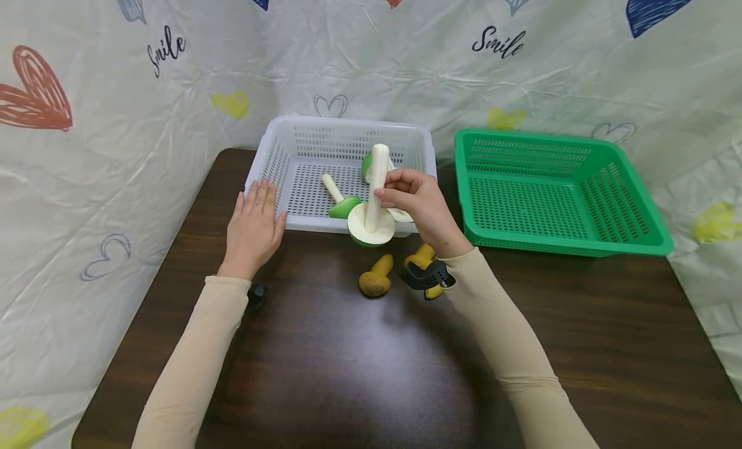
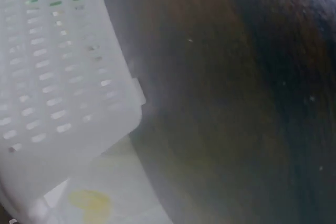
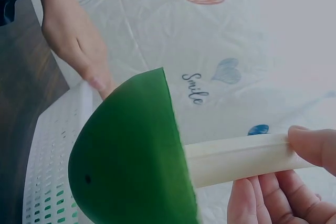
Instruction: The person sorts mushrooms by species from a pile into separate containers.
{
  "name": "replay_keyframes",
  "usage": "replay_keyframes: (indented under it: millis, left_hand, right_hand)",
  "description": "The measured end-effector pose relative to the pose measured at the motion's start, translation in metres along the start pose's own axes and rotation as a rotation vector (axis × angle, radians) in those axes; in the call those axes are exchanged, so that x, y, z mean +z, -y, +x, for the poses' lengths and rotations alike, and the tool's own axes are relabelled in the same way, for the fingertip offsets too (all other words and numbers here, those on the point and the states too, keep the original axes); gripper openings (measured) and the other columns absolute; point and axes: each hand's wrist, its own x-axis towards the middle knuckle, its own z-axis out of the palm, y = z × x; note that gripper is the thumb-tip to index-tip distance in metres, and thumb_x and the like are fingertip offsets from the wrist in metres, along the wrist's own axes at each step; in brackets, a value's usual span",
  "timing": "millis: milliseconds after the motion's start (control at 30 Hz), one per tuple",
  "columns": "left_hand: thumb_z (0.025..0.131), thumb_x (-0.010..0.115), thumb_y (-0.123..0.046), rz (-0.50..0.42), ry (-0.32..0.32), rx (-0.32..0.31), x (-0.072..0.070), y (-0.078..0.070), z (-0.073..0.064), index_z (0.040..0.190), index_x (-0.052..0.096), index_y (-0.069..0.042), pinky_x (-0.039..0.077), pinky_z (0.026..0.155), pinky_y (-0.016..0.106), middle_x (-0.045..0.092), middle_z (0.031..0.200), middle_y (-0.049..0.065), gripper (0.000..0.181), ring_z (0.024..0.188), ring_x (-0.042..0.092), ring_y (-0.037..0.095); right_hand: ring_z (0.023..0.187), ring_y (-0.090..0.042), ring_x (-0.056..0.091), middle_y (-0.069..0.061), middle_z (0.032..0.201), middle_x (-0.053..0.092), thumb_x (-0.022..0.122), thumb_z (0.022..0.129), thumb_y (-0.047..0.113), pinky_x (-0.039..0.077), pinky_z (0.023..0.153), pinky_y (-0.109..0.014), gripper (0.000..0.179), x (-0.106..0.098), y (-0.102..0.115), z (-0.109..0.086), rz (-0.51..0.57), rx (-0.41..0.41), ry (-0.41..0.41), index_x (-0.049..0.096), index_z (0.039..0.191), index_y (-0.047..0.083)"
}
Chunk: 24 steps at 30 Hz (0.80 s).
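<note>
My right hand [image 1: 420, 201] pinches the white stem of a green-capped toy mushroom [image 1: 371, 225], raised over the front of the white basket [image 1: 339, 225] with its cap down. In the right wrist view, the dark green cap [image 3: 131, 156] fills the middle, and thumb and fingers grip the far part of the stem. My left hand [image 1: 252, 229] lies with straight fingers on the basket's left rim. Inside the basket rests another green mushroom [image 1: 346, 207]; more green and white pieces are partly hidden behind my right hand. The left wrist view shows the basket's side [image 2: 58, 93].
A green basket [image 1: 580, 248] stands on the right of the dark table [image 1: 359, 372]. In front of the white basket lies a yellow-brown mushroom [image 1: 375, 283]; beside it, more yellow pieces [image 1: 425, 250] are partly covered by the right wrist's black strap. A printed cloth hangs behind.
</note>
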Motion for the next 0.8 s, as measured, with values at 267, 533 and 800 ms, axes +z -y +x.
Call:
replay_keyframes:
  millis: [267, 533, 800]
  left_hand:
    - [0.098, 0.039, -0.040, 0.026, 0.054, -0.104, -0.007, -0.002, -0.002, 0.141, 0.025, 0.015, 0.016, 0.111, 0.050, 0.023, 0.148, 0.030, 0.071, 0.139, 0.018, 0.041]
    - [0.099, 0.039, -0.035, -0.024, 0.035, -0.127, -0.007, 0.007, -0.002, 0.139, 0.025, 0.018, 0.017, 0.112, 0.047, 0.021, 0.148, 0.032, 0.068, 0.140, 0.015, 0.041]
    - [0.098, 0.037, -0.027, -0.079, 0.002, -0.133, -0.007, 0.009, 0.000, 0.139, 0.026, 0.019, 0.015, 0.111, 0.050, 0.019, 0.148, 0.032, 0.063, 0.141, 0.011, 0.040]
  right_hand:
    - [0.085, -0.019, 0.060, -0.008, 0.089, 0.062, 0.067, 0.085, 0.005, 0.052, 0.078, -0.033, 0.019, -0.001, 0.000, 0.007, -0.024, 0.003, -0.018, 0.060, 0.101, -0.003]
    - [0.086, -0.020, 0.060, -0.007, 0.090, 0.063, 0.066, 0.086, 0.006, 0.051, 0.079, -0.035, 0.018, -0.001, 0.000, 0.014, -0.032, -0.001, -0.025, 0.060, 0.100, -0.002]
    - [0.085, -0.019, 0.060, -0.007, 0.088, 0.063, 0.067, 0.084, 0.003, 0.051, 0.076, -0.032, 0.016, 0.002, -0.002, 0.020, -0.025, -0.005, -0.027, 0.061, 0.099, -0.002]
